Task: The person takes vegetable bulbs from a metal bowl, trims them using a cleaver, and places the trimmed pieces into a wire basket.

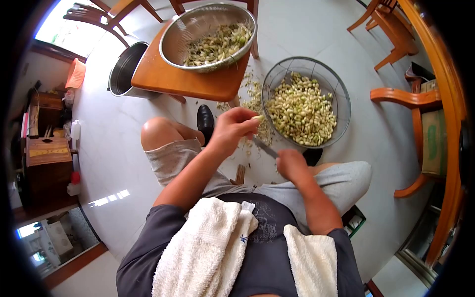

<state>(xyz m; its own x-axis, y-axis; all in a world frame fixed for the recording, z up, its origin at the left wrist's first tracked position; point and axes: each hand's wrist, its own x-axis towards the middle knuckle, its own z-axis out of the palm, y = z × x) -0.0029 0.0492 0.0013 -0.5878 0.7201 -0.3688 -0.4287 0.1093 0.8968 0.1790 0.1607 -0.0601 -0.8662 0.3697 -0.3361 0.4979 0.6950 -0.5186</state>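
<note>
small cream-coloured bulb [258, 117] pinched high in the left hand [231, 129]

and there it is, up at the fingertips: thumb and fingers meet tightly on it, one end poking out. just below, a narrow grey metal knife [265, 147] slants up from the right hand [293, 166], whose fingers are curled firmly around its near end; whether the edge touches the bulb, i cannot tell. around and beyond the hands, dry pale scraps [255, 101] litter the glossy white tiled floor [114, 148]. right beside them, a round grey wire-mesh basket [341, 94] carries a broad heap of cream-and-green bulbs [304, 109]. further out, a perforated silver metal colander [174, 39] sits on an orange-brown wooden chair [198, 90], and its load is greener, stringier bulbs [220, 44]. left of the chair stands a round dark-lined metal bucket [129, 59].
</note>
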